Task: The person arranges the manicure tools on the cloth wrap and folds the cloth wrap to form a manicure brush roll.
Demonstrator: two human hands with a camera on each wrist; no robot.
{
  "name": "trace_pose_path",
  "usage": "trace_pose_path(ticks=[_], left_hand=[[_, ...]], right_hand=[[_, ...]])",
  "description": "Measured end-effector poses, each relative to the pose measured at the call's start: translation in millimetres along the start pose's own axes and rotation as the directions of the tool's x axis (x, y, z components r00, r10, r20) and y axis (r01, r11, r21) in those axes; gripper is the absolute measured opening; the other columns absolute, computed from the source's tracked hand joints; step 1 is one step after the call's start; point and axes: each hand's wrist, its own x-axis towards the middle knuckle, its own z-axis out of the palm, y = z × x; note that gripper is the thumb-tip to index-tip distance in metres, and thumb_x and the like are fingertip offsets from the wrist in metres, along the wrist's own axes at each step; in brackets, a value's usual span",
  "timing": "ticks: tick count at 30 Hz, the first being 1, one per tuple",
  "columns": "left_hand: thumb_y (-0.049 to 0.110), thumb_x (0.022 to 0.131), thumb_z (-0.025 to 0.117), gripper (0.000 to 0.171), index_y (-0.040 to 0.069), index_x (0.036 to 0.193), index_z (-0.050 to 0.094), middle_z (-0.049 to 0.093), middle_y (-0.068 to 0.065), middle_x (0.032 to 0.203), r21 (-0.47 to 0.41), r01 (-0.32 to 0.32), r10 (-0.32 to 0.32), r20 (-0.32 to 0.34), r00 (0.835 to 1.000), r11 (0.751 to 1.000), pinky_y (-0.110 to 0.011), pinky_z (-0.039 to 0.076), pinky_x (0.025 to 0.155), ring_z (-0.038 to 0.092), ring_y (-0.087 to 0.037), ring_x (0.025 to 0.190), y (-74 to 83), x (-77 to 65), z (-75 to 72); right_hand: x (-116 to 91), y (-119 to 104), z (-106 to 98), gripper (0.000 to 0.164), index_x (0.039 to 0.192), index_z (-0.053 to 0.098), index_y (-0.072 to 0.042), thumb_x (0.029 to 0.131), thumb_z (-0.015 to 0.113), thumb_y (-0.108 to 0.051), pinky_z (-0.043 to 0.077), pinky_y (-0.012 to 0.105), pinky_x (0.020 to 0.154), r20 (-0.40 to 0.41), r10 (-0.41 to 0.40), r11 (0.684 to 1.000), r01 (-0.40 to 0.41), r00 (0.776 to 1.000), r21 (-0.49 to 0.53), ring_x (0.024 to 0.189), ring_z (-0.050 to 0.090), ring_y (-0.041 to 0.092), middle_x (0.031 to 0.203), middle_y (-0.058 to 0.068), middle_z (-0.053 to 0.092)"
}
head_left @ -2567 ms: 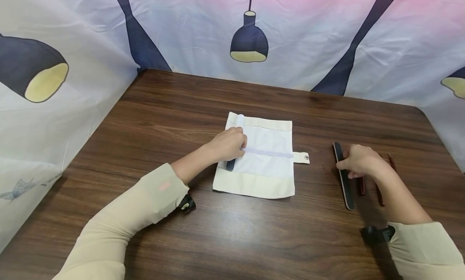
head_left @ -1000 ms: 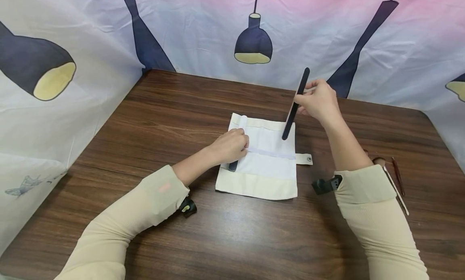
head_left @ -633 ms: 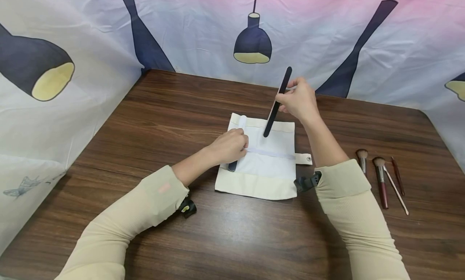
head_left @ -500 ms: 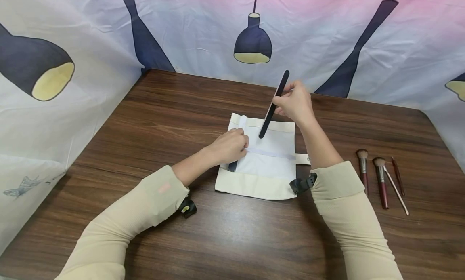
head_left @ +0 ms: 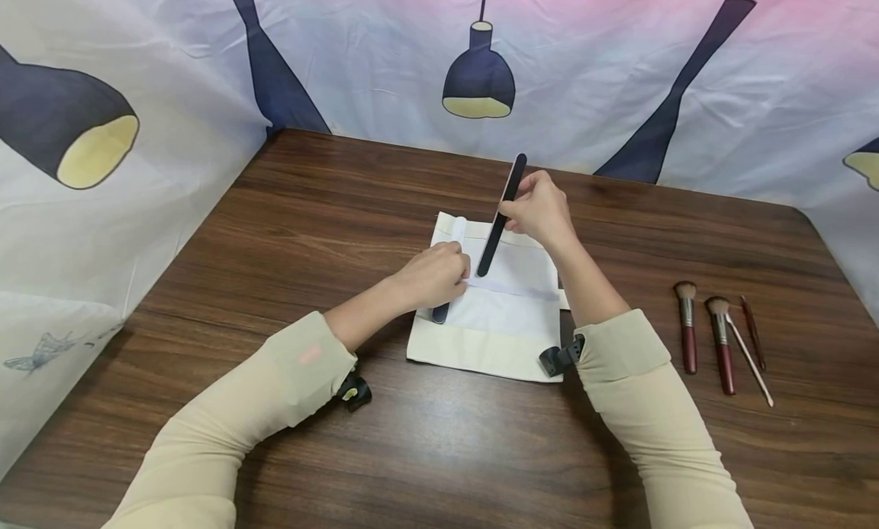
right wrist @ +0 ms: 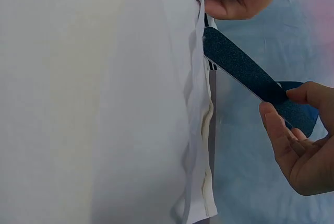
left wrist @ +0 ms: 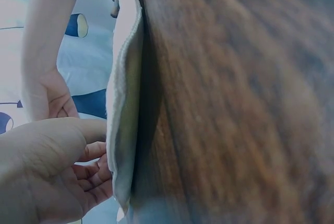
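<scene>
In the head view a cream cloth roll [head_left: 484, 353] lies unfolded on the table, with a pale elastic band [head_left: 511, 291] across its middle. My left hand [head_left: 436, 273] is on its left side; the right wrist view shows the thumb and a finger pinching the band [right wrist: 194, 72]. A flat strip shows past that hand, with a white end [head_left: 458, 227] above and a dark end [head_left: 440, 314] below. Between thumb and fingers my right hand [head_left: 545, 212] holds a black nail file [head_left: 501, 216]. The file slants down, its lower tip close to the band.
To the right on the wooden table [head_left: 446, 460] lie two makeup brushes, a left one [head_left: 689, 330] and a right one [head_left: 722, 349]. Beside them are a thin pale stick [head_left: 750, 361] and a thin dark red stick [head_left: 752, 334]. A printed cloth [head_left: 384, 63] hangs behind the table.
My right hand has picked the black nail file up from the table at right, carried it left over the roll and lowered it toward the band. My left hand has stayed in place.
</scene>
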Motion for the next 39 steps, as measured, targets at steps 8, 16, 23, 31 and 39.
trace_pose_path(ticks=[8, 16, 23, 31, 39], left_hand=[[0.011, 0.085, 0.061, 0.008, 0.005, 0.087, 0.066, 0.054, -0.005, 0.084, 0.013, -0.011, 0.011, -0.002, 1.000, 1.000, -0.029, 0.042, 0.062, 0.049, -0.019, 0.076, -1.2, 0.1, 0.5], [0.011, 0.084, 0.061, 0.010, 0.004, 0.088, 0.066, 0.054, -0.006, 0.084, 0.009, -0.015, 0.015, 0.005, 1.000, 1.000, -0.029, 0.041, 0.062, 0.048, -0.019, 0.075, 0.9, 0.4, 0.2], [0.012, 0.084, 0.062, 0.011, 0.004, 0.090, 0.067, 0.054, -0.005, 0.085, 0.013, -0.006, 0.006, 0.011, 1.000, 1.000, -0.029, 0.042, 0.062, 0.048, -0.018, 0.075, 2.0, 0.3, -0.5], [0.013, 0.085, 0.062, 0.010, 0.005, 0.088, 0.065, 0.053, -0.005, 0.084, 0.024, 0.003, -0.003, 0.021, 1.000, 1.000, -0.030, 0.043, 0.063, 0.048, -0.018, 0.076, 2.3, 0.5, -0.6], [0.014, 0.085, 0.063, 0.010, 0.005, 0.087, 0.065, 0.053, -0.005, 0.084, 0.026, 0.004, -0.005, 0.024, 1.000, 1.000, -0.030, 0.042, 0.064, 0.048, -0.018, 0.076, 2.2, 1.0, -0.8]], right_hand=[[5, 4, 8, 0.039, 0.111, 0.042, -0.003, 0.082, 0.066, -0.013, 0.053, 0.029, 0.061, 0.018, 0.018, 0.999, -0.018, 1.000, -0.030, 0.066, 0.067, 0.025, 0.089, 0.014, 0.064], [12, 13, 14, 0.037, 0.109, 0.041, -0.002, 0.082, 0.066, -0.011, 0.052, 0.026, 0.056, 0.080, 0.128, 0.991, -0.125, 0.988, -0.048, 0.057, 0.066, 0.020, 0.084, 0.017, 0.063], [11, 18, 20, 0.033, 0.101, 0.040, -0.002, 0.081, 0.065, -0.011, 0.050, 0.025, 0.050, 0.175, 0.139, 0.990, -0.130, 0.975, -0.061, 0.049, 0.061, 0.014, 0.068, 0.011, 0.062], [9, 22, 25, 0.045, 0.117, 0.038, 0.002, 0.082, 0.066, -0.001, 0.051, 0.024, 0.052, 0.337, 0.157, 0.987, -0.158, 0.928, -0.025, 0.048, 0.059, 0.013, 0.068, 0.012, 0.061], [-1, 21, 25, 0.050, 0.125, 0.038, 0.005, 0.083, 0.065, 0.000, 0.052, 0.024, 0.056, 0.405, 0.164, 0.986, -0.143, 0.900, -0.082, 0.051, 0.060, 0.012, 0.067, 0.010, 0.061]])
